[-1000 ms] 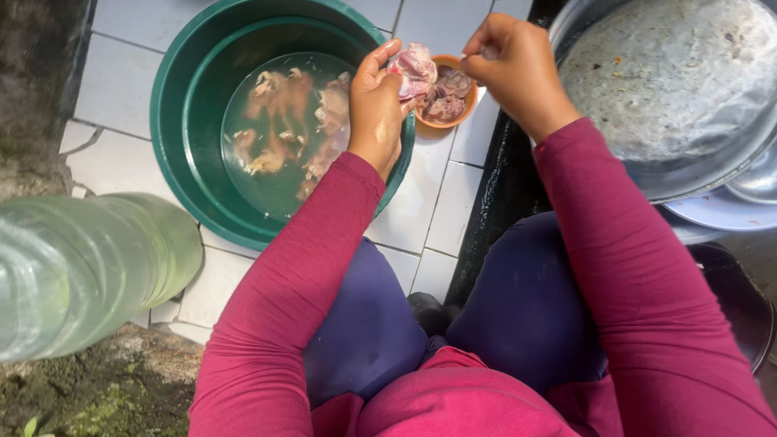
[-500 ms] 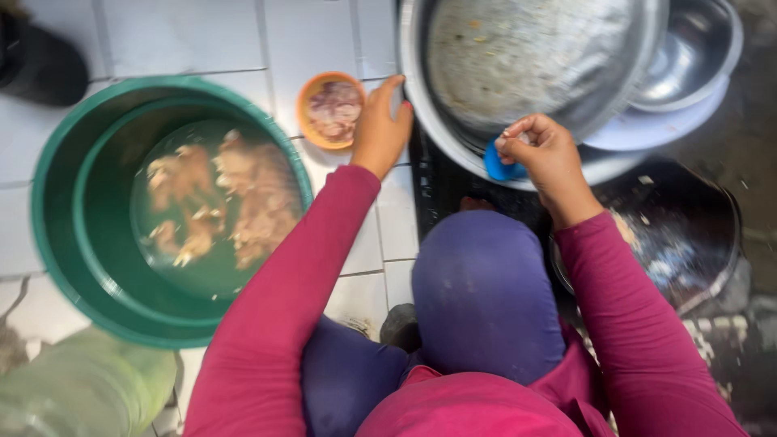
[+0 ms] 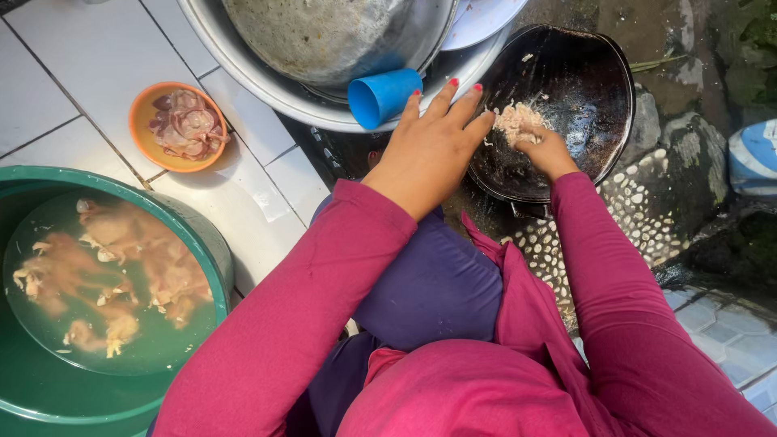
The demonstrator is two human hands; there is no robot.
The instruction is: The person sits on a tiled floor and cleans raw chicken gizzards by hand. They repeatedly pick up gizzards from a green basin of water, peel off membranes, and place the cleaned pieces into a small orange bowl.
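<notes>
Black wok [image 3: 566, 97] steadied at its nine o'clock rim by my flat, open left hand [image 3: 433, 146]; right hand [image 3: 544, 150] pinches pale scraps [image 3: 515, 121].

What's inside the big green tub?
The green tub holds cloudy water with pale raw meat pieces soaking in it. The tub's bottom under the meat is hidden, and its near side runs out of view.

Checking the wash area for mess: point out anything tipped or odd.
The blue cup lies on its side in the metal basin, mouth toward the camera. Nothing else looks spilled.
</notes>
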